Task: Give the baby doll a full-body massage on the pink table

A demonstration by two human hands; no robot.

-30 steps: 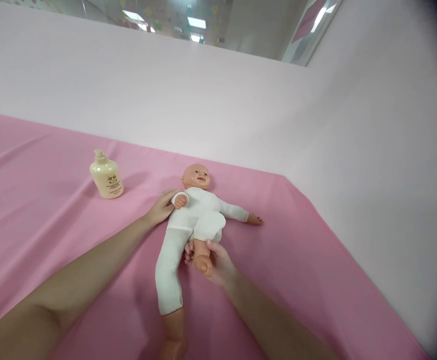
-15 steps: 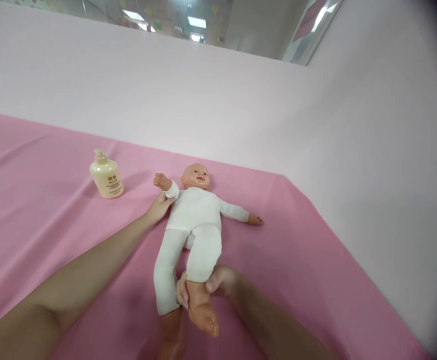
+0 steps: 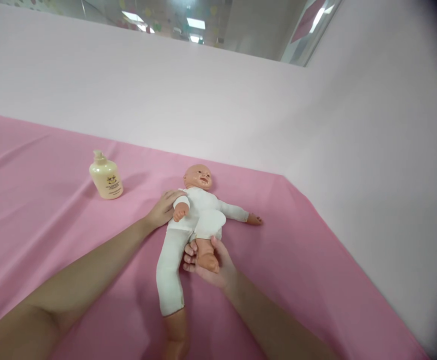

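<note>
Vs half a sec ago, right hand (image 3: 213, 265) w/ fingers wrapped round doll (image 3: 196, 215) foot has folded knee up to belly, left hand (image 3: 162, 209) bringing doll arm across chest, doll lying between both palms — flex half of the bend-stretch cycle.

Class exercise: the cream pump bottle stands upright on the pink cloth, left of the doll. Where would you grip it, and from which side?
Grip the pump bottle around its wide rounded body, coming from the near side. It stands upright, its narrow pump head offers little hold, and the pink cloth around it looks open.
</note>
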